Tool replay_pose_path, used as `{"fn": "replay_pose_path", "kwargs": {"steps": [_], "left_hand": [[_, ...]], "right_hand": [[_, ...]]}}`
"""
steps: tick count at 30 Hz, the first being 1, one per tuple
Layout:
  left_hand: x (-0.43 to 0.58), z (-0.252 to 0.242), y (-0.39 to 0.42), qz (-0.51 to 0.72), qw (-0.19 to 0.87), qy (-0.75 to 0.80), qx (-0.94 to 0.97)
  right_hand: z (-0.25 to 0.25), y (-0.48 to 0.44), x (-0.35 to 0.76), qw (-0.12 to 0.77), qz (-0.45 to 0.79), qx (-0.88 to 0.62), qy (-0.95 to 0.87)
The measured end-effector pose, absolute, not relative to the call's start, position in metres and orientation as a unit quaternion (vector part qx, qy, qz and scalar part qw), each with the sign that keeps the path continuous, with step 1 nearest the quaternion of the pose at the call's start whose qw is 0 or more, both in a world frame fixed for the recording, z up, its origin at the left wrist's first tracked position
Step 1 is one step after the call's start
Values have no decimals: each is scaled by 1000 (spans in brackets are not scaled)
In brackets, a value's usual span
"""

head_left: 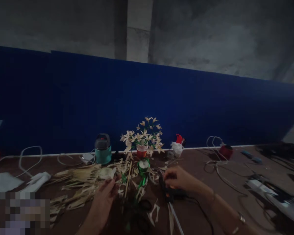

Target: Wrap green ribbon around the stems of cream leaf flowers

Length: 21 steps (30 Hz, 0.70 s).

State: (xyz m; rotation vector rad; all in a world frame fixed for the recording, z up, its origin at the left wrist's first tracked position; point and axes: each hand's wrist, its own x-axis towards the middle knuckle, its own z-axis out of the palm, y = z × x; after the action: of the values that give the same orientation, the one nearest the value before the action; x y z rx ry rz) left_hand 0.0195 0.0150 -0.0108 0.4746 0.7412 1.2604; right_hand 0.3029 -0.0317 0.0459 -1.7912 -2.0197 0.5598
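My left hand [107,192] is closed, fingertips pressed together near a pale dried-leaf strip and a bit of green; what is between them is too dark to name. My right hand [175,178] hangs with curled fingers just above a black glue gun [169,193], and I cannot tell whether they touch. A white glue stick [175,217] sticks out of the gun toward me. Between the hands lies a roll of green tape [143,165]. Behind it, pale handmade flowers [144,134] stand in a red and white cup [141,150].
Dried husk strips [85,178] are strewn to the left. At the back stand a teal container with a dark lid [103,150] and a crumpled white bag [177,149]. Dark scissors [145,206] lie in front. A power strip [269,192] and cables are on the right.
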Motion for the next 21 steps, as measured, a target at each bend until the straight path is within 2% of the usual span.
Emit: {"fn": "replay_pose_path", "kwargs": {"steps": [1,3,6,9,11,16,21], "left_hand": [[17,-12,16,564,729,323,216],[13,-11,17,552,755,285,211],[5,-7,23,553,776,229,201],[2,-5,27,565,765,244,189],[3,-6,27,555,767,257,192],[12,-9,16,483,798,253,256],[10,-10,20,483,782,273,284]], "right_hand": [[43,-35,286,182,264,-617,-719],[38,-40,256,206,511,-555,-623],[30,-45,224,197,667,-497,-519],[20,-43,203,153,706,-466,-511],[13,-39,190,157,720,-443,-511],[-11,-29,154,389,667,-442,-456],[-31,-30,148,442,687,-367,-445]]}}
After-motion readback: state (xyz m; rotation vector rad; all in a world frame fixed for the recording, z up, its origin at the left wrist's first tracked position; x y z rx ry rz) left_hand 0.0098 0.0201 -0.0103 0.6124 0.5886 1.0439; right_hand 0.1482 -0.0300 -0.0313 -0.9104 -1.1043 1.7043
